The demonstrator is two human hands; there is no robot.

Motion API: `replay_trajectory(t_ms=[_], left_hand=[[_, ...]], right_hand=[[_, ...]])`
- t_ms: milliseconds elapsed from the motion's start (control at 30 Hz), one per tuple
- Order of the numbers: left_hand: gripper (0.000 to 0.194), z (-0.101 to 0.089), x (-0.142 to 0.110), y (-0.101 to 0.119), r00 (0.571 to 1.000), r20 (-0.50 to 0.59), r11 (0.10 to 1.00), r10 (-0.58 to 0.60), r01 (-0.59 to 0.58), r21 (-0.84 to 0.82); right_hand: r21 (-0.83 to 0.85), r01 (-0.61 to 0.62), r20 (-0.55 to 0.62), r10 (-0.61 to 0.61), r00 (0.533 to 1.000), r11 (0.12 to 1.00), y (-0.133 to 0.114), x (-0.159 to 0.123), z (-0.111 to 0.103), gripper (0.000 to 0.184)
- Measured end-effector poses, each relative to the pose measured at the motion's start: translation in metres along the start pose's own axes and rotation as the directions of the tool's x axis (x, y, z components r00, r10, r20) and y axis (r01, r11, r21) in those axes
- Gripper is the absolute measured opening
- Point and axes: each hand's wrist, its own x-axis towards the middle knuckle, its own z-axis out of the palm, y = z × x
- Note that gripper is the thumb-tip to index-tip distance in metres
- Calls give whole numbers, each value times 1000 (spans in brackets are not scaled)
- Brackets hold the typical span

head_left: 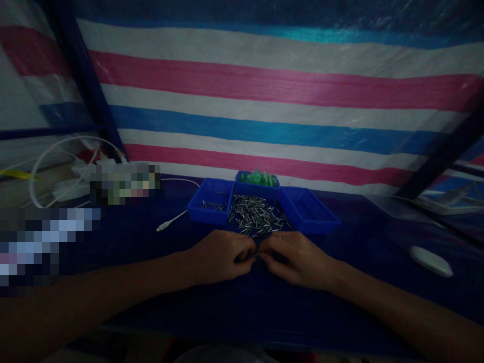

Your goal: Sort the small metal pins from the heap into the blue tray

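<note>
My left hand (226, 254) and my right hand (298, 258) meet just in front of a loose heap of small silvery metal pins (254, 213). Thumb and fingers of each hand are pinched together. A short sliver of metal pin (256, 255) shows between the two sets of fingertips, mostly covered by them. Left of the heap, a blue bin (206, 216) holds several similar pins. On the right stands another blue bin (321, 223), with no pins visible inside. Behind the heap, a third blue bin (257, 189) contains green, plastic-looking pieces (257, 177).
A white cable (166, 225) ends on the dark blue table (242, 307) beside the left bin. At far right lies a white computer mouse (431, 261). Cables and white adapters (71, 186) crowd the left back. A striped sheet (264, 91) hangs behind the table.
</note>
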Motion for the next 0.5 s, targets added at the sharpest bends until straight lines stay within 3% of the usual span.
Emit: replay_trajectory(t_ms=[167,500], left_hand=[[6,-3,0,2,999,-19,999,-35,35,16],[5,-8,0,2,981,-193,1000,-7,10,15]], right_hand=[[-4,-28,-23,28,999,1000,3,-2,0,11],[28,-148,-48,149,988,989,0,1,-6,8]])
